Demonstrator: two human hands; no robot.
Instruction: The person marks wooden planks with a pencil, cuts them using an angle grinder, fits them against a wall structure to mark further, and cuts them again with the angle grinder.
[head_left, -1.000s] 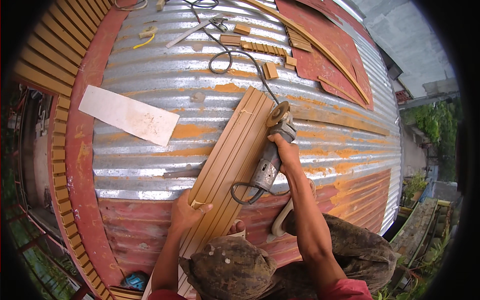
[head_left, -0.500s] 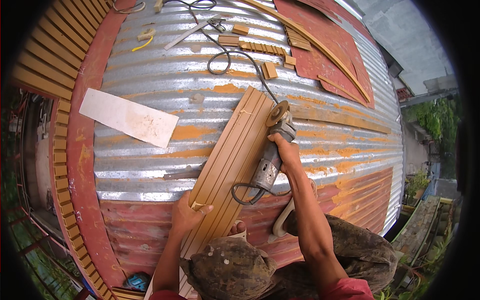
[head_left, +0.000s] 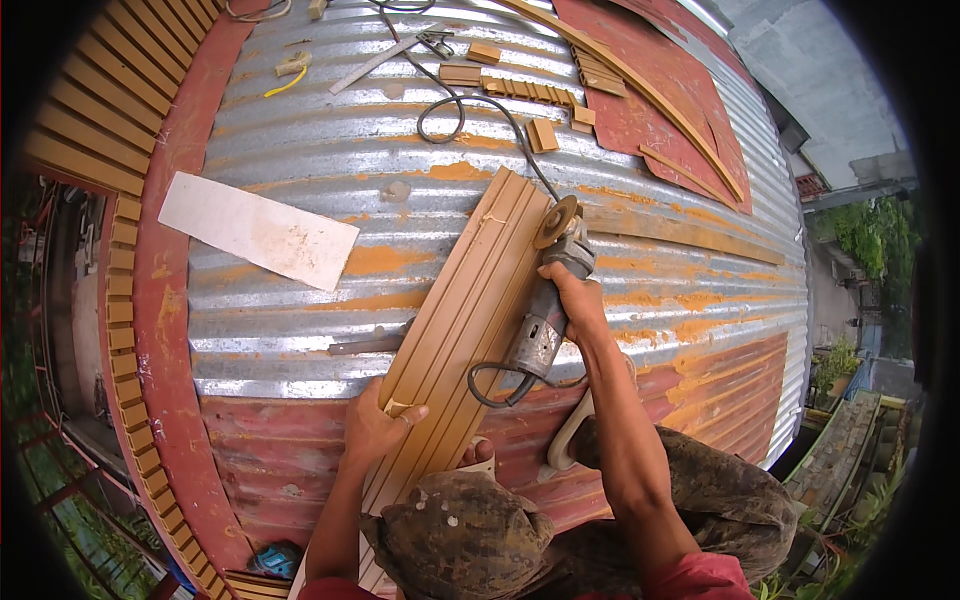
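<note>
A long brown grooved plank (head_left: pixel 455 300) slants from my lap up over the corrugated metal sheets. My left hand (head_left: pixel 378 425) is closed around its left edge, thumb on the top face beside a light, chipped notch. In my right hand (head_left: pixel 580 297) is an angle grinder (head_left: pixel 540 335), gripped round its body just below the head. Its round disc (head_left: pixel 558 222) is by the plank's right edge near the far end; whether it touches I cannot tell. A black cord (head_left: pixel 485 400) loops from the grinder's rear end.
Under me lie corrugated metal sheets (head_left: pixel 290 320), silver and red, dusted with orange sawdust. A white board (head_left: pixel 260 230) lies at left. Several brown offcuts (head_left: pixel 541 135), a cord loop and a metal square (head_left: pixel 385 60) lie farther off. Long thin strips (head_left: pixel 650 90) rest at far right.
Almost nothing differs. The view has shifted slightly; both hands keep their grips, and the grinder stays beside the plank's right edge.
</note>
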